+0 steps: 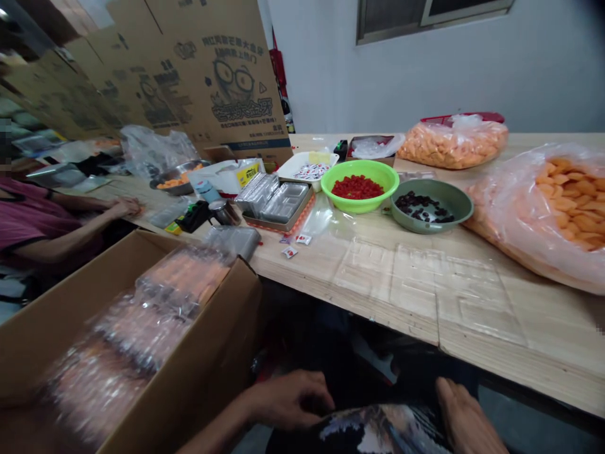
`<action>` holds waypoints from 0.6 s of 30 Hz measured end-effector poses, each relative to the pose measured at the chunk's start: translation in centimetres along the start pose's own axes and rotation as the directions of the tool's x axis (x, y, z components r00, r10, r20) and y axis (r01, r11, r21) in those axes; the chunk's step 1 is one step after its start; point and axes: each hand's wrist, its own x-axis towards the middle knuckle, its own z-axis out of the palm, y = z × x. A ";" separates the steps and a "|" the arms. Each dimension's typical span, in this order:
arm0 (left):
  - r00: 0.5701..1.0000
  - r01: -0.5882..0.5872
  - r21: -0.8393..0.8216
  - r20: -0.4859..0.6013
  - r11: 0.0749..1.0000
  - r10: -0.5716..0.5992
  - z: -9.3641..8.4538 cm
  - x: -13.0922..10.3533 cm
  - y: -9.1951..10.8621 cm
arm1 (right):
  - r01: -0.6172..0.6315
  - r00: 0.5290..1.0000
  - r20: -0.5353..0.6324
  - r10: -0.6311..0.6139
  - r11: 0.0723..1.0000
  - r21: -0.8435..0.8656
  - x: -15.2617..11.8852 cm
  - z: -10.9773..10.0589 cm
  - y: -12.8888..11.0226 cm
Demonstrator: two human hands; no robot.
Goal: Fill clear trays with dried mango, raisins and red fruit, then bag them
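My left hand (289,398) hovers over or rests by my lap, below the table edge. Its fingers are loosely curved, with the thumb apart and nothing visible between them. On the other side of my lap, my right hand (467,417) has its fingers stretched out and holds nothing I can see. Patterned dark cloth (378,432) lies between the two hands. To the left of my left hand stands an open cardboard box (231,328) containing clear-wrapped packs of orange pieces (142,328), blurred at the near end. Clear plastic trays (416,277) lie on the table in front of me.
On the wooden table (312,271) stand a green bowl (347,200) of red pieces, a grey-green bowl (425,227) of dark pieces, and bags of orange pieces (571,202). A tin of clear packs (288,202) sits left. A co-worker's arm (70,243) is at far left.
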 end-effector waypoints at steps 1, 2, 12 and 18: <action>0.999 0.032 -0.005 -0.003 0.999 -0.032 -0.2 0.1 -0.1 | -0.002 1.000 0.031 0.001 0.999 0.042 0.4 0.1 -0.2; 0.997 0.073 -0.013 -0.004 0.997 -0.073 -0.3 0.2 -0.3 | -0.003 0.997 0.081 -0.005 0.995 0.102 0.7 0.4 -0.5; 0.980 0.199 -0.027 0.023 0.980 -0.199 -0.1 -1.4 -1.0 | -0.120 0.840 0.535 -0.095 0.928 0.353 -1.6 -2.4 0.0; 0.979 0.166 0.003 0.116 0.986 -0.166 -1.0 -1.5 1.9 | -0.003 0.902 0.427 -0.059 0.990 0.143 -2.5 -2.6 0.0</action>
